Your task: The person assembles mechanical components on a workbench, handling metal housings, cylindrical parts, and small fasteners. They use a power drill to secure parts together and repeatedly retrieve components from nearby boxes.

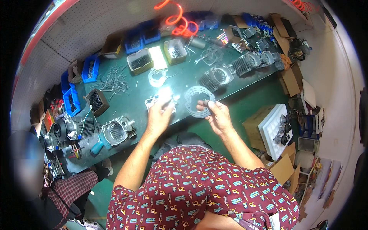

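My right hand (219,116) pinches a flat grey metal ring plate (189,95) by its lower right edge, holding it just off the bench's near side. The plate has a large round opening with fingertips showing through it. Fingers curled together, my left hand (159,118) is at a pale metal part (148,102) near the bench edge. Strong glare washes out that part and the fingertips, so what they hold cannot be made out. Just behind lies another pale ring-shaped casting (156,78). To the right rests a finned engine crankcase (218,76).
Along the back of the green workbench (128,86) stand blue bins (91,69) and boxes of screws (139,61). A teal power drill (100,145) lies beside a metal housing (115,131) on the left. A red coiled hose (186,28) hangs above. Another person (73,188) is at lower left.
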A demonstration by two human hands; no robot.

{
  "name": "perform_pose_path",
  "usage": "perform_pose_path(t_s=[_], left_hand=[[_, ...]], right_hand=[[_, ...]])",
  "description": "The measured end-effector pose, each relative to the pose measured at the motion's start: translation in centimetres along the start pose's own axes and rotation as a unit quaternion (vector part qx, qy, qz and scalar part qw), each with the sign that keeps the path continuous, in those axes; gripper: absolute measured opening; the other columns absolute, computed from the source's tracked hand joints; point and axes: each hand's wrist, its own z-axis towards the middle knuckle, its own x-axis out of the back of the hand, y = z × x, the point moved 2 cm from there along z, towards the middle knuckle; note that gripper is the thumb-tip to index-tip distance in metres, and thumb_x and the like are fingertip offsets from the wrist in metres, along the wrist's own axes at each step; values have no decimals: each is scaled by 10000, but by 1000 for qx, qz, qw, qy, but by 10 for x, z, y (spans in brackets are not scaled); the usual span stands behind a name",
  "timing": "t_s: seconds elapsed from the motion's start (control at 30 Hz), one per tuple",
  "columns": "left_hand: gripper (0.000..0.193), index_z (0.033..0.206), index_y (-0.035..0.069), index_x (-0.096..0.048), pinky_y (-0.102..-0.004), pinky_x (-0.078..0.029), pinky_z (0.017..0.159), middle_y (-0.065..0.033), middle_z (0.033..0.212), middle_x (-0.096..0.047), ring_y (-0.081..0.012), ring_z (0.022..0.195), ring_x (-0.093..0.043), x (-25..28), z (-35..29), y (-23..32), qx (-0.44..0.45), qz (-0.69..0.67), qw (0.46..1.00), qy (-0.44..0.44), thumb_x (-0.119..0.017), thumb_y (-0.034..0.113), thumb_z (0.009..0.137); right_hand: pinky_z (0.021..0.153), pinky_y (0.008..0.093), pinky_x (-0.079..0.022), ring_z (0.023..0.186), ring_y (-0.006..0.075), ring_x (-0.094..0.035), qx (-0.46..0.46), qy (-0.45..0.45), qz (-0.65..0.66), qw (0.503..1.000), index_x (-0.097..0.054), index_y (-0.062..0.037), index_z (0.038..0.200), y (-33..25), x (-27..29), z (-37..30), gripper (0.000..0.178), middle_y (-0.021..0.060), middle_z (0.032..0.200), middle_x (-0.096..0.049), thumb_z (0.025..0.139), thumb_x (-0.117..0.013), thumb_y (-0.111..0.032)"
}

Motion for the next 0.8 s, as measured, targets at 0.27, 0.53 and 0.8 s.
perform_pose_path(t_s=[0.27, 0.53, 0.8], left_hand=[[325, 1203, -60, -647, -274, -524, 721, -73, 934, -697, -107, 786, -626, -62, 22, 30, 43, -125, 990, -50, -664, 125, 936], [155, 1043, 7, -616, -261, -571, 675, -18, 865, -650, -87, 769, -627, -137, 67, 40, 93, -199, 975, -26, -686, 98, 938], [185, 1100, -18, -593, -259, -561, 662, -33, 866, -651, -93, 743, -612, -195, 127, 33, 117, -111, 984, 74, -660, 75, 954]], right_hand=[[782, 363, -614, 954, 212, -705, 34, 37, -12, 999, -645, 59, 1156, -31, 22, 9, 289, 156, 1104, -711, 949, -684, -140], [709, 305, -585, 803, 185, -709, 70, 52, -69, 994, -670, 53, 1066, -69, 95, 56, 261, 131, 988, -735, 898, -748, -131], [663, 283, -569, 723, 158, -694, 81, 61, -124, 987, -667, 29, 1014, -142, 200, 116, 225, 120, 920, -735, 918, -727, -165]])
